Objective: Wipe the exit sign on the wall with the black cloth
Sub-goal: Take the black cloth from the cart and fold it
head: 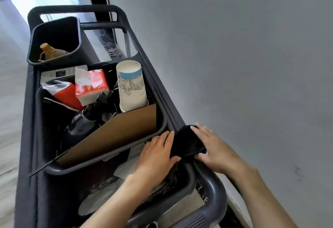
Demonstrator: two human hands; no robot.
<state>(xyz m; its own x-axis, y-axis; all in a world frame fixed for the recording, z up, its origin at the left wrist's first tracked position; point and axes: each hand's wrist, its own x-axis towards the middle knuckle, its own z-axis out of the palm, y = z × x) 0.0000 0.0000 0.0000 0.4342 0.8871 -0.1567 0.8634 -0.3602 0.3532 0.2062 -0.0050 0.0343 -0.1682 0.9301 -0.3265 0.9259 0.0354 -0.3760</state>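
Observation:
A black cloth point(187, 142) lies draped over the right rail of a dark grey cleaning cart point(173, 112). My left hand point(158, 153) rests on the cloth's left side, thumb pressed against it. My right hand point(214, 149) lies on its right side with fingers spread along the rail. Both hands touch the cloth; a firm grip is not clear. No exit sign is in view; only a plain grey wall point(243, 56) stands to the right.
The cart's bin point(162, 128) holds a tall paper cup point(131, 85), red tissue packs point(91, 85), a dark spray bottle point(84, 119) and a cardboard sheet point(117, 134). A smaller black bin point(54, 29) with a bottle point(48, 51) sits further along. The cart handle point(214, 197) is below my hands.

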